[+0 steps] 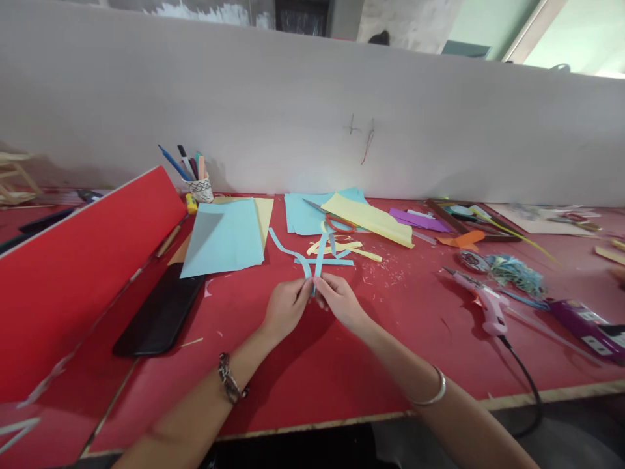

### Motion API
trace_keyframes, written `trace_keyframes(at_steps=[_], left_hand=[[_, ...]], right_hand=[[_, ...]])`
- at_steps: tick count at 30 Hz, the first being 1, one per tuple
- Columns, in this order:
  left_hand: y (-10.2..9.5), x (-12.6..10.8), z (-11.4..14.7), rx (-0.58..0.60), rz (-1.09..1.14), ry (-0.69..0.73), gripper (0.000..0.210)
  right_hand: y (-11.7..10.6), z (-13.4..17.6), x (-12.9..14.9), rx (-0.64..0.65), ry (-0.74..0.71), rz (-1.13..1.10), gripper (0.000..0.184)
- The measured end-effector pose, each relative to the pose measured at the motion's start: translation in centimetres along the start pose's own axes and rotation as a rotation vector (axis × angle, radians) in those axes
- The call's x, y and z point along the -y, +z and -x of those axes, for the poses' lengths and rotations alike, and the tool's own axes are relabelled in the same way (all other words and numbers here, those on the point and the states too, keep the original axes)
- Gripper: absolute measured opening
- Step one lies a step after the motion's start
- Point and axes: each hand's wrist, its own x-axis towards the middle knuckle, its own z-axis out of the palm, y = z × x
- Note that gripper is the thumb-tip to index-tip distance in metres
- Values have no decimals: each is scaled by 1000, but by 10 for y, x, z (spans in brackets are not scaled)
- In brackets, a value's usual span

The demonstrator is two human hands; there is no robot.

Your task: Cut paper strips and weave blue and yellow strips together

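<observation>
My left hand (288, 305) and my right hand (340, 301) meet above the middle of the red table, both closed. Between my left fingers is a light-blue paper strip (289, 251) that curves up and away to the left. A second light-blue strip (320, 255) rises nearly straight from my right fingers. The lower ends are mostly hidden by my fingertips, so I cannot tell whether the strips are joined. Just beyond lie another blue strip (339, 262), yellow paper strips (364, 253) and orange-handled scissors (340, 225), partly under a folded yellow sheet (368, 220).
Blue paper sheets (224, 238) and a black phone (159, 312) lie left, beside a red panel (88, 273). A pen cup (200, 189) stands behind. On the right are a pink glue gun (483, 299) with its cable, tangled shreds (515, 273) and a purple device (583, 326).
</observation>
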Motion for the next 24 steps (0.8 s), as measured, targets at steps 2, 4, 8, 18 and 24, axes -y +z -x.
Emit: trace_keyframes(at_steps=[2,4,8,18,24], left_hand=[[0,0,0,-14,1,-1,42],[0,-1,1,-50,5,-6,41],[2,-3,3,-112,43,-17,38],[2,1,-1,-60,67,-45,38],[2,0,0,-124,66,-38,37]], right_hand=[[1,1,0,21,-28,38,32],[1,1,0,32,-33,61,33],[1,1,-2,12,-28,105,31],[0,0,-1,-16,10,30,28],[1,1,1,38,-10,38,23]])
